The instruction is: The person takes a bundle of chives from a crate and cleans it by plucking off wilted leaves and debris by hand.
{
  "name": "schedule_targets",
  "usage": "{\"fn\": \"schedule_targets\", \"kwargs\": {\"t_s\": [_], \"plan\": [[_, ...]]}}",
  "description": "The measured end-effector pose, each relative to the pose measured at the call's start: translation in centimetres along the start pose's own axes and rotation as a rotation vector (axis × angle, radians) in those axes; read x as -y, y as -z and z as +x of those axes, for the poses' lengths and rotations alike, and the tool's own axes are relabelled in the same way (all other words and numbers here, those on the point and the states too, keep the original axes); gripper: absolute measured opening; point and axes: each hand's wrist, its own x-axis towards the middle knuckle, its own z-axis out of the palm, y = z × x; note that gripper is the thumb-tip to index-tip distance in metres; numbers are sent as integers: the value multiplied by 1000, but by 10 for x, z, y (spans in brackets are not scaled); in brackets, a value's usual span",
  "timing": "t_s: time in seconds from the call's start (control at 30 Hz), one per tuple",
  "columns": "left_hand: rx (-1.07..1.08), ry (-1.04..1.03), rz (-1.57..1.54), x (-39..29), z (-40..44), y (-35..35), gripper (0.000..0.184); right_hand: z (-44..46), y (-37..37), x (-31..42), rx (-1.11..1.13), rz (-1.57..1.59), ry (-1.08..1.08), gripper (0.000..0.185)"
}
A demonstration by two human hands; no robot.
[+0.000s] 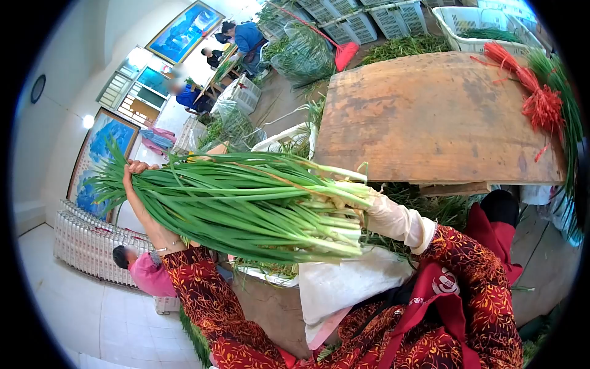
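A large bunch of green garlic (246,203), with long strap-like leaves and pale stem ends, stretches across the middle of the view. My bare left hand (139,167) is closed around the leaves near their tips. At the stem end is my right hand (372,206) in a whitish glove, closed on the bunch; its fingers are mostly hidden by the stems. A thin orange-brown strand (270,174) runs over the leaves. A white cloth or sack (353,283) lies over my lap below the stems.
A wooden board (430,117) stands beyond, bearing red ties (541,101) and thin greens (556,92) at its right. White crates (349,34), a red dustpan (346,55) and bagged greens (301,58) lie behind. Other people work farther off; someone in pink (153,273) is at left.
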Motion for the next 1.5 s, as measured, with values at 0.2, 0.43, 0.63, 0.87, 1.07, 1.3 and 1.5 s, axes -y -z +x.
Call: {"fn": "schedule_targets", "kwargs": {"t_s": [0.2, 0.43, 0.63, 0.87, 1.07, 1.3, 1.5], "plan": [[62, 90, -56, -2, 5, 12, 8, -17, 4, 20, -14, -207, -113, 51], [65, -8, -126, -16, 1, 7, 7, -85, 88, 47, -462, -1001, -786, 23], [53, -34, -80, -17, 1, 10, 11, -30, 24, 40, -425, -610, -274, 29], [88, 16, -106, -14, 1, -4, 7, 40, -52, 48, -223, -1359, -260, 40], [146, 60, -224, -16, 6, 9, 10, 42, -38, 40, -249, -930, -380, 26], [240, 91, -261, -16, 15, 19, 13, 33, -40, 30, -234, -806, -339, 31], [152, 33, -218, -14, 6, 8, 11, 22, -31, 38, -317, -1355, -328, 24]]}}
